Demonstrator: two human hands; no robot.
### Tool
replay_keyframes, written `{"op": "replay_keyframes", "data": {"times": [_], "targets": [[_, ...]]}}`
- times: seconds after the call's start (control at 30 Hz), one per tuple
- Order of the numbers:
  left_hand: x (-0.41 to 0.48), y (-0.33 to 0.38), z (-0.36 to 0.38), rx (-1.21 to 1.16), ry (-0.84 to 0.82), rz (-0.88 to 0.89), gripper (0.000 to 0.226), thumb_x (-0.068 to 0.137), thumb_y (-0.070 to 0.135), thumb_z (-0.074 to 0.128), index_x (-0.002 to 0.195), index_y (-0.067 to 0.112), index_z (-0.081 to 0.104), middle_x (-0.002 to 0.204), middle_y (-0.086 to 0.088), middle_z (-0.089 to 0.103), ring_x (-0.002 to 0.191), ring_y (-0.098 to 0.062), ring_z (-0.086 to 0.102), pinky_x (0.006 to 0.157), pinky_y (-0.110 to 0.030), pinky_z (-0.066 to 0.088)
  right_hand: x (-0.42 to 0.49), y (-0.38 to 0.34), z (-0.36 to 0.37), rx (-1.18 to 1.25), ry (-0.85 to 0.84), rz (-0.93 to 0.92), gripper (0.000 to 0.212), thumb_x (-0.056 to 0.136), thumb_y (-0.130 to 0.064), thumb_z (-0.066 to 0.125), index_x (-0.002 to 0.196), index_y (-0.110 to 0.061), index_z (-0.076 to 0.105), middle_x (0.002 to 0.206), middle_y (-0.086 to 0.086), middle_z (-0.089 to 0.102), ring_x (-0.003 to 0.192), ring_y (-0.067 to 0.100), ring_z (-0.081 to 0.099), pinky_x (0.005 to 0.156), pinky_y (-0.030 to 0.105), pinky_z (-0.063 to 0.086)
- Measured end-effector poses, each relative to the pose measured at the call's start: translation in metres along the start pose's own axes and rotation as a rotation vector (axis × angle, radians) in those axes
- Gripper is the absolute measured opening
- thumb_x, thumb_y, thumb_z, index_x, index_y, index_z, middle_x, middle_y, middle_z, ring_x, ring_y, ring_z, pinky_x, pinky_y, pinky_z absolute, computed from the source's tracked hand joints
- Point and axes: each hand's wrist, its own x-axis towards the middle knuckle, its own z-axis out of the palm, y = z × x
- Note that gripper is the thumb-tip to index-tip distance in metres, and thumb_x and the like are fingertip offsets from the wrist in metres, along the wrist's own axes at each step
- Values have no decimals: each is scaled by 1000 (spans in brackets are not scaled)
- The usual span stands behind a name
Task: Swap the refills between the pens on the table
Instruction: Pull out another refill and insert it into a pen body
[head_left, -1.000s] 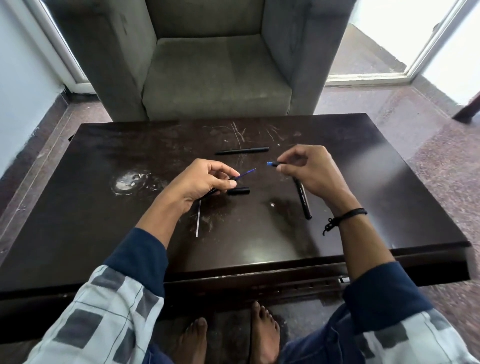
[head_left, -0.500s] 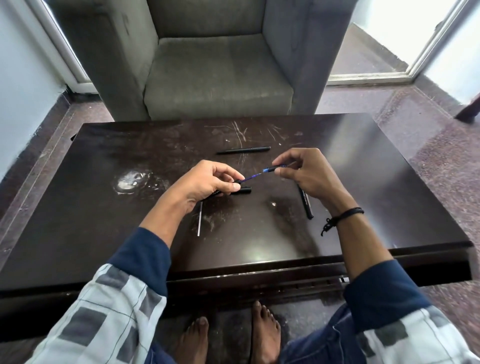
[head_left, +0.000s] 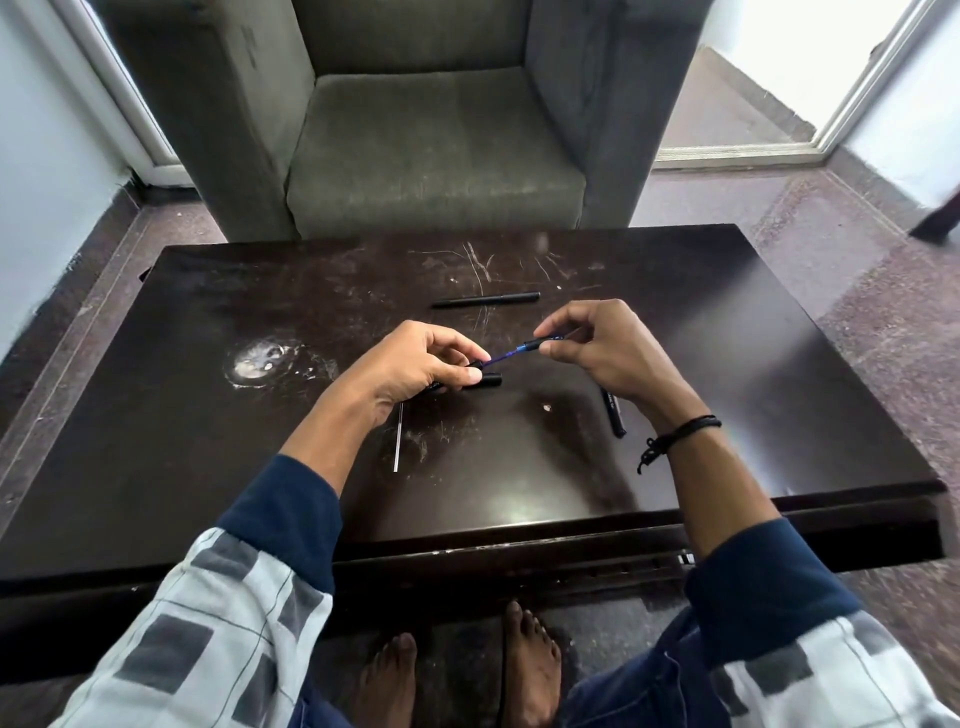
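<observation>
One blue refill (head_left: 506, 355) | axis left-right | right hand (head_left: 602, 356) pinches right end | left hand (head_left: 415, 366) grips pen barrel (head_left: 473, 366)

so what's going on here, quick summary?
A person is swapping pen refills at a dark table. The left hand holds a black barrel with a blue refill sticking out; the right hand pinches a small black tip piece at the refill's free end. Lying on the table: another black pen, a short black cap, a pale thin refill and a second black barrel by the right wrist.
</observation>
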Motion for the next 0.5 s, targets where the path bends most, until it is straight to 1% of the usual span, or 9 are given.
{"op": "replay_keyframes", "data": {"times": [0.1,0.23,0.27,0.37,0.43,0.5], "targets": [[0,0,1,3,5,-3,21,78,4,83,96,14,80,78,-1,65,71,-11,61,75,-29,50,-1,-1,2,-3,-28,-15,8,86,-20,79,92,-25,77,80,-9,72,67,-1,61,66,14,46],[0,-1,-1,16,10,0,22,78,5,84,98,14,81,76,1,63,75,-11,59,76,-30,49,0,-2,3,-7,-32,-30,9,86,-19,79,91,-26,77,68,-19,65,60,-5,55,61,11,41],[0,0,-1,16,10,2,23,78,5,84,99,14,81,76,1,63,74,-11,59,75,-29,48,0,-2,3,-8,-36,-38,9,86,-19,80,91,-26,77,71,-19,65,59,-6,54,61,12,40],[0,1,0,37,13,1,23,77,7,84,99,14,81,75,3,64,72,-7,58,74,-25,47,0,-2,2,-28,-47,-54,9,85,-21,80,92,-26,78,92,-11,67,66,-4,55,67,17,42],[0,2,1,41,13,0,23,77,6,84,98,15,81,72,6,68,69,-3,59,74,-23,47,0,-2,3,-36,-51,-55,9,85,-22,80,92,-27,78,94,-10,67,68,-2,56,68,17,42],[0,3,2,46,11,-6,23,78,5,84,97,16,81,69,9,71,65,1,61,73,-20,48,0,-3,4,-39,-62,-59,9,84,-23,81,91,-29,78,91,-10,67,67,-2,56,68,19,43]]}}
